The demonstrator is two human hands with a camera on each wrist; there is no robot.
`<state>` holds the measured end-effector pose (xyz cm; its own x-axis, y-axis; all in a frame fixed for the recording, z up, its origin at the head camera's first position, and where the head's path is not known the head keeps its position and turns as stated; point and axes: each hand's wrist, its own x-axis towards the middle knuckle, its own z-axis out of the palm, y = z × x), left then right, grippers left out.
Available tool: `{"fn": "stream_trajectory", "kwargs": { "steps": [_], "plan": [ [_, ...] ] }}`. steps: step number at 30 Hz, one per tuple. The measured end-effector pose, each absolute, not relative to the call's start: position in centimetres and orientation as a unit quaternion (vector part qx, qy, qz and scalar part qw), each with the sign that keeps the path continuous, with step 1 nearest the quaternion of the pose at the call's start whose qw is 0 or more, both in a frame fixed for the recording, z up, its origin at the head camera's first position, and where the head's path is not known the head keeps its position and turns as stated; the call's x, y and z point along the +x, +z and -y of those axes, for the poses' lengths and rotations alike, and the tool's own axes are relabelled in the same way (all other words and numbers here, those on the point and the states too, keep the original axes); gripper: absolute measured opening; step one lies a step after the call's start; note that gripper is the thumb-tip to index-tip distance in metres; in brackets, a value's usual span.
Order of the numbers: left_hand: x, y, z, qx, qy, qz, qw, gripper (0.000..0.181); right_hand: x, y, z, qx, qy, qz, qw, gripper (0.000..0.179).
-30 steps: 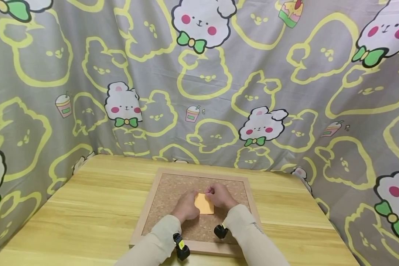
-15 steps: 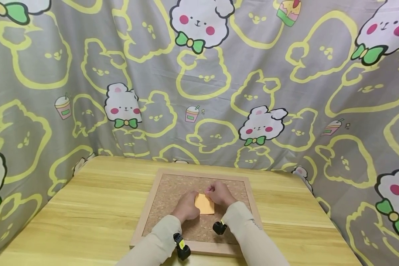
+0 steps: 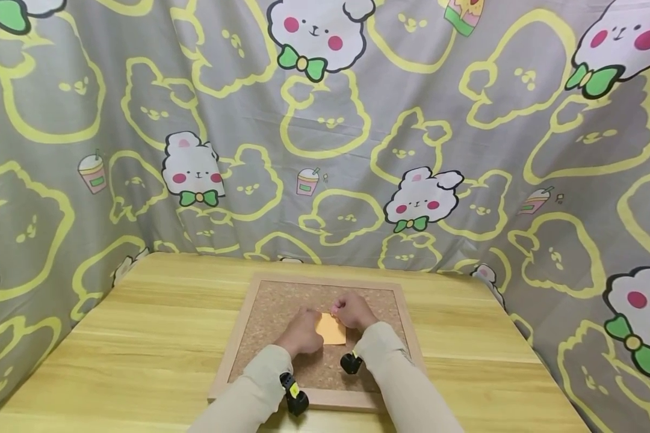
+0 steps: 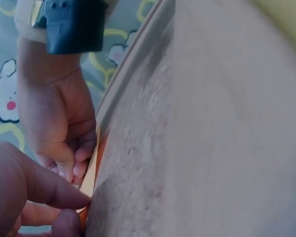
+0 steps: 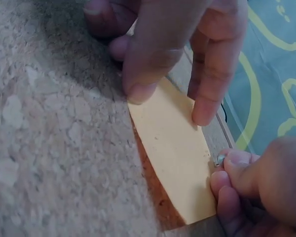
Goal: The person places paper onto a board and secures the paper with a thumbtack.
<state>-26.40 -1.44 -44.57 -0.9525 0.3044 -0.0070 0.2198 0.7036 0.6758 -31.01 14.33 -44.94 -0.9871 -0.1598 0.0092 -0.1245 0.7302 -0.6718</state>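
Observation:
A pale orange sticky note (image 3: 332, 329) lies over the cork board (image 3: 278, 300), its near edge bowed up a little in the right wrist view. My left hand (image 3: 303, 332) is at the note's left side, and its fairly straight fingers (image 5: 140, 91) press on the paper. At the far right corner, my right hand (image 3: 354, 311) pinches a small, pale, shiny push pin (image 5: 220, 159) between thumb and fingertips. The pin sits right at the note's edge in that view. In the left wrist view the note (image 4: 91, 173) shows nearly edge-on.
The cork board has a light wooden frame (image 3: 238, 343) and lies on a wood-grain table (image 3: 141, 337). A patterned grey curtain (image 3: 260, 120) hangs behind and along the sides. Black wrist cameras (image 3: 294, 397) are strapped over both sleeves.
The head view has shifted slightly. My right wrist has moved a little left and away from me, with its fingertips still at the note's corner. My left hand stays on the note.

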Motion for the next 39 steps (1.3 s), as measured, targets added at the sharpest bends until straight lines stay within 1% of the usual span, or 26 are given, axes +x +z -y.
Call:
{"fn": "stream_trajectory", "kwargs": {
  "steps": [5, 12, 16, 18, 22, 30, 32, 37, 39],
  "plan": [
    [-26.7, -44.4, 1.5, 0.150, 0.356, -0.920, 0.067, 0.058, -31.1, -44.5, -14.0, -0.067, -0.346, -0.935, 0.031, 0.019],
    [-26.7, -44.6, 1.3, 0.164, 0.356, -0.918, 0.057, 0.057, -31.5, -44.0, -13.6, -0.055, -0.282, -0.957, 0.048, 0.036],
    [-26.6, -44.7, 1.1, 0.166, 0.352, -0.920, 0.051, 0.058, -31.7, -43.7, -13.4, -0.041, -0.255, -0.964, 0.056, 0.041],
    [-26.6, -44.8, 1.1, 0.164, 0.352, -0.920, 0.052, 0.057, -31.8, -43.7, -13.3, -0.043, -0.229, -0.971, 0.051, 0.042],
    [-26.4, -44.9, 1.1, 0.156, 0.365, -0.916, 0.061, 0.056, -31.8, -43.7, -12.8, -0.042, -0.187, -0.981, 0.038, 0.038],
    [-26.2, -44.7, 1.0, 0.148, 0.374, -0.913, 0.071, 0.056, -31.3, -43.8, -12.4, 0.002, -0.222, -0.975, 0.015, 0.018],
    [-26.1, -44.7, 0.9, 0.145, 0.372, -0.914, 0.074, 0.056, -31.1, -43.5, -12.9, 0.014, -0.212, -0.977, 0.015, 0.016],
    [-26.0, -44.5, 1.2, 0.143, 0.352, -0.922, 0.072, 0.054, -30.8, -44.2, -14.1, 0.023, -0.236, -0.971, 0.006, 0.039],
    [-26.0, -44.5, 1.3, 0.149, 0.347, -0.924, 0.067, 0.053, -30.7, -44.7, -14.4, 0.012, -0.250, -0.968, 0.000, 0.038]
  ]
}}
